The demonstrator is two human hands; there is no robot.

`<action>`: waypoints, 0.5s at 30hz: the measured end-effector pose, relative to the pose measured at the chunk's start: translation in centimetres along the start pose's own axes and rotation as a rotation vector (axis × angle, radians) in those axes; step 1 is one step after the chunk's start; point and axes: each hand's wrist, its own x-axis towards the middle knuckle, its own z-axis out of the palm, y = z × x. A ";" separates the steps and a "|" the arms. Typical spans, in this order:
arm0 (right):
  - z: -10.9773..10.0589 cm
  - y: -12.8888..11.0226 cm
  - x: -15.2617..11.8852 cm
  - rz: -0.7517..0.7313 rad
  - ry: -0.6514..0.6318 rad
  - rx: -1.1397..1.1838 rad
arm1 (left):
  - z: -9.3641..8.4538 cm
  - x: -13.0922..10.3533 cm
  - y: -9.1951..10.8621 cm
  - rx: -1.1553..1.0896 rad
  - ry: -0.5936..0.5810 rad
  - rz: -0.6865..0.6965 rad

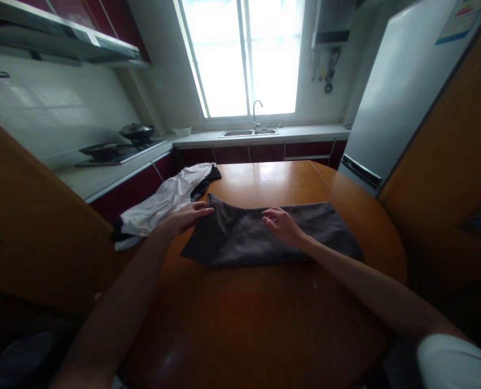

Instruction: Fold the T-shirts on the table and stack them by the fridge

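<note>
A dark grey folded cloth (248, 237), seemingly a garment, lies across the wooden table (248, 319). My left hand (187, 216) is at the cloth's upper left corner, with thumb and fingers closed on its edge. Over the middle of the cloth, near its far edge, is my right hand (283, 224). Its fingers are apart and slightly curled, holding nothing. Whether it touches the fabric cannot be told.
White clothing (167, 197) with dark pieces is heaped at the table's left edge. Beyond the table stand a counter (200, 139) with a sink (238, 133), a stove with pans (137, 131) at left, and a fridge (402, 81) at right.
</note>
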 end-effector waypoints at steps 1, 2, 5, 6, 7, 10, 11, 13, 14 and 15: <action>0.4 -0.4 -0.1 0.010 -0.046 0.136 | 1.0 -0.3 0.5 0.009 0.017 0.041; 0.9 -0.9 -0.3 0.032 -0.104 0.264 | 2.1 -0.5 0.9 0.018 0.026 0.086; 2.2 -2.0 -0.9 0.127 -0.256 0.580 | 6.0 -1.1 1.6 0.035 -0.008 0.246; 2.5 -2.3 -1.0 0.154 -0.281 0.657 | 7.3 -1.3 1.5 0.032 -0.044 0.290; 2.6 -2.6 -1.2 0.180 -0.289 0.718 | 8.5 -1.4 1.4 0.022 -0.088 0.320; 2.5 -2.9 -1.4 0.263 -0.252 0.835 | 11.4 -1.6 0.7 -0.058 -0.221 0.355; 2.3 -2.9 -1.4 0.293 -0.232 0.855 | 11.9 -1.5 0.4 -0.092 -0.250 0.361; 1.8 -2.9 -1.4 0.345 -0.185 0.876 | 12.7 -1.4 -0.2 -0.177 -0.291 0.372; 1.6 -2.8 -1.4 0.366 -0.157 0.872 | 13.0 -1.3 -0.5 -0.234 -0.310 0.374; 1.4 -2.7 -1.3 0.383 -0.126 0.856 | 13.2 -1.2 -0.8 -0.296 -0.330 0.372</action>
